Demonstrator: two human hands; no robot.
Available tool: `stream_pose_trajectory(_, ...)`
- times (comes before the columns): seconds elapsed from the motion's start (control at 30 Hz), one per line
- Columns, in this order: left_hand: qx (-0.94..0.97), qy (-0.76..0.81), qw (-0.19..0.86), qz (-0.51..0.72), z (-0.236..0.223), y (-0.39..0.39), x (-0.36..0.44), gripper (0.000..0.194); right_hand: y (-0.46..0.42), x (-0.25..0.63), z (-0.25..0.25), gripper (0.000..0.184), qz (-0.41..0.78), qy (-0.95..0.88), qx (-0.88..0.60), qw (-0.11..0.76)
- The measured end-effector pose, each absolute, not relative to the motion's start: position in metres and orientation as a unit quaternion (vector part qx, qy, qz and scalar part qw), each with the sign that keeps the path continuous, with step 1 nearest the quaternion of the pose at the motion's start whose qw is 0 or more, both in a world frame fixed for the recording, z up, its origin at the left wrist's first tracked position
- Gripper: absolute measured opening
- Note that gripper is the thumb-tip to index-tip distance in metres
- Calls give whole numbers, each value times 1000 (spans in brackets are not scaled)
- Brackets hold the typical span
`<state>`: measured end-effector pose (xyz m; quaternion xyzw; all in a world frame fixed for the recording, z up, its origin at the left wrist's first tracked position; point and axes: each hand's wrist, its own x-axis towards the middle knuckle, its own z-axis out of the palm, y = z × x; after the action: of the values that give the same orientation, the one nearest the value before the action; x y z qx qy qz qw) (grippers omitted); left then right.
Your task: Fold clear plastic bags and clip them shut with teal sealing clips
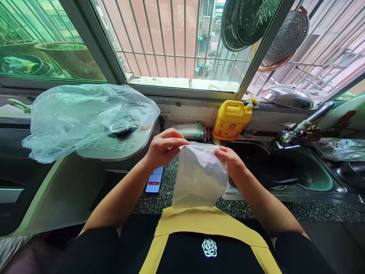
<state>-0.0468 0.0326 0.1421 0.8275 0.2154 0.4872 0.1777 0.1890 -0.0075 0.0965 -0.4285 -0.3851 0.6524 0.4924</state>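
One thin, cloudy bag (199, 182) is hanging in front of the person's chest, over the speckled counter (242, 208). The left hand (165, 147) is pinching one top corner, with its thumb and finger pressing shut on the plastic. The right hand (231, 161) is pinching near the other top corner in the same way, so both hands are gripping the bag and its top edge is stretching between them. From where I am standing, I cannot tell if the mouth of the bag is gaping. The bottom of the bag is reaching down to the yellow band (199, 220) on the person's black top (194, 255), but I cannot tell if they are touching. A white flower mark (209, 247) is showing on the front of the top. Just beside the left arm, a phone (154, 182) is lying on the counter, and its screen is glowing with small numbers and a red bar. Farther left, a big crumpled bag (82, 114) is lying on top of a white machine (119, 147). Behind the hands, a white packet (186, 130) is resting near the wall, and a yellow jug (231, 121) is standing to the right of it. On the right, a shiny tap (300, 125) is leaning out over the sink (340, 192). Up by the window, a round strainer (288, 36) full of little holes is hanging.
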Motion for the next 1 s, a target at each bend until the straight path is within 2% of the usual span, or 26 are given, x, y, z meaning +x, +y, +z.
stream_pose_trajectory(0.17, 789, 253, 190, 526, 129, 35, -42, 14, -14, 193, 100, 36, 570, -394, -435, 575)
stream_pose_trajectory(0.3, 678, 331, 236, 613, 106, 27, -27, 14, -20, 198, 97, 38, 439, -461, -459, 620)
stream_pose_trajectory(0.43, 574, 422, 360, 603, 84, 16, -11, 25, -25, 204, 95, 42, 356, -491, -472, 640)
stream_pose_trajectory(0.53, 532, 420, 476, 560, 76, 13, -3, 36, -26, 207, 95, 42, 336, -508, -481, 631)
stream_pose_trajectory(0.63, 497, 398, 545, 546, 76, 14, -1, 43, -25, 213, 93, 41, 300, -535, -493, 617)
stream_pose_trajectory(0.7, 495, 387, 545, 555, 78, 16, -1, 42, -23, 217, 92, 38, 281, -562, -491, 604)
stream_pose_trajectory(0.83, 535, 365, 472, 598, 76, 13, -3, 32, -19, 226, 89, 35, 285, -576, -487, 592)
stream_pose_trajectory(1.0, 571, 352, 399, 625, 61, 2, -8, 22, -20, 227, 81, 39, 380, -521, -510, 570)
